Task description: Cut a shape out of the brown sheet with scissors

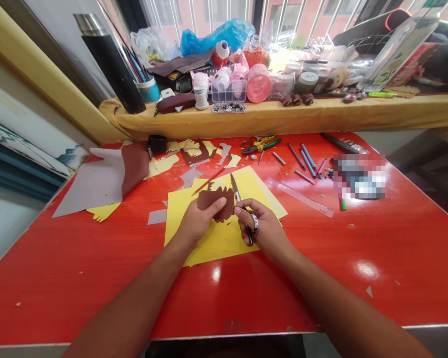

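Note:
My left hand point(199, 220) pinches a brown cut-out piece of card or felt point(226, 203) with a jagged edge, held above a yellow paper sheet point(254, 190). My right hand point(264, 231) is shut on a pair of steel scissors point(244, 209), its fingers through the handles. The narrow blades point up and away from me, alongside the right edge of the brown piece. Whether the blades touch that edge is hard to tell. The piece's lower part is partly hidden by my left fingers.
The red table point(97, 283) holds grey and brown sheets point(108, 179), yellow offcuts, a red pencil point(209, 180), pliers point(261, 145), a clear ruler point(299, 197) and several metal and blue rods. A yellow-edged shelf point(283, 119) behind is crowded with jars, bags and craft supplies.

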`<state>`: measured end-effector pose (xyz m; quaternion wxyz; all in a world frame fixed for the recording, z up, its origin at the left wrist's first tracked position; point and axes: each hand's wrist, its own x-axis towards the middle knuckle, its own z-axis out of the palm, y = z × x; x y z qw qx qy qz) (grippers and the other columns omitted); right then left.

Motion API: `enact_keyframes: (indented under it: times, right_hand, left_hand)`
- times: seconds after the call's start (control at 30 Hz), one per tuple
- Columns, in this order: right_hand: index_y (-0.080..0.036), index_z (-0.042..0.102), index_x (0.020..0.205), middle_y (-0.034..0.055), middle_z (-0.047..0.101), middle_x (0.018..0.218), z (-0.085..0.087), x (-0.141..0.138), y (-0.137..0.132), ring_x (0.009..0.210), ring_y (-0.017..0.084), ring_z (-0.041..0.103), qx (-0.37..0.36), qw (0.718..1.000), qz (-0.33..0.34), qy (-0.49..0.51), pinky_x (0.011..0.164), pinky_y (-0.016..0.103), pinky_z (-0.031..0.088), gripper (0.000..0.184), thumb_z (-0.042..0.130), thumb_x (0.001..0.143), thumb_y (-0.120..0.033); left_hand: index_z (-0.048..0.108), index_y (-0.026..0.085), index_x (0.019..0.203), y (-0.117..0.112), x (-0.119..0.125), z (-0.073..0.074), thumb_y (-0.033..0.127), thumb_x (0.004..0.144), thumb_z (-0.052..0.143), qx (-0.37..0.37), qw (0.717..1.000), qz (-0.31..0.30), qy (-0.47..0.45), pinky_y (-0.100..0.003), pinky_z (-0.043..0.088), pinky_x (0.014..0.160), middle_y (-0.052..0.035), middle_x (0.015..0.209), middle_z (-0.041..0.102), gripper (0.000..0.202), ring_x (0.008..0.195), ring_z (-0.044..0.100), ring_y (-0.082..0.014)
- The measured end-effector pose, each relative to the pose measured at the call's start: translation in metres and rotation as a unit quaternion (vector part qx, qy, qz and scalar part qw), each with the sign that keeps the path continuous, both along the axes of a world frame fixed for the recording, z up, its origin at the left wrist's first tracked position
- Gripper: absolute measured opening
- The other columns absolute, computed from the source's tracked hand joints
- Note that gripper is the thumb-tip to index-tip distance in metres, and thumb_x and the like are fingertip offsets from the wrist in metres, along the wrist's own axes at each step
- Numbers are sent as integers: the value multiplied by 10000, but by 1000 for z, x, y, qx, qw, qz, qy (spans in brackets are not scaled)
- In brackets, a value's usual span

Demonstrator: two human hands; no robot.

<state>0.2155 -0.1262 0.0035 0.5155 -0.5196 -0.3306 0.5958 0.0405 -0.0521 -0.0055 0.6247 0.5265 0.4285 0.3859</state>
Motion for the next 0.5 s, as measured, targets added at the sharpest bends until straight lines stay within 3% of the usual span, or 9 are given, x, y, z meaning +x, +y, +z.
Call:
enact_keyframes:
  times: [0.1,0.23,0.33,0.5]
  right_hand:
    - [-245,723,980,-97,594,616,0,-1,-2,362,116,558,5,1000,21,-4,378,232,379,466,929,815,-629]
    - [-235,757,1053,-76,627,677,0,-3,-4,406,143,641,22,997,63,-29,401,245,433,443,912,846,-595]
    - [-231,758,1082,-72,633,701,1,-5,-6,404,140,647,20,995,86,-41,392,239,408,438,903,862,-581]
    - [-222,739,1127,-119,521,629,0,-6,-9,361,96,530,26,995,93,-35,389,227,374,466,867,912,-615]
  left_hand:
    - [660,204,710,5,0,-4,550,826,914,-17,995,92,-14,-304,471,595,4,621,624,444,595,560,-149]
    - [678,202,725,11,-2,-8,524,813,915,-16,986,162,-27,-297,477,571,3,634,649,410,575,573,-145]
    - [695,200,737,14,-5,-9,518,828,907,0,981,190,-27,-291,497,568,2,645,663,393,572,587,-145]
    - [684,207,707,17,-8,-12,532,887,866,22,978,208,-18,-278,504,560,6,615,653,414,554,592,-143]
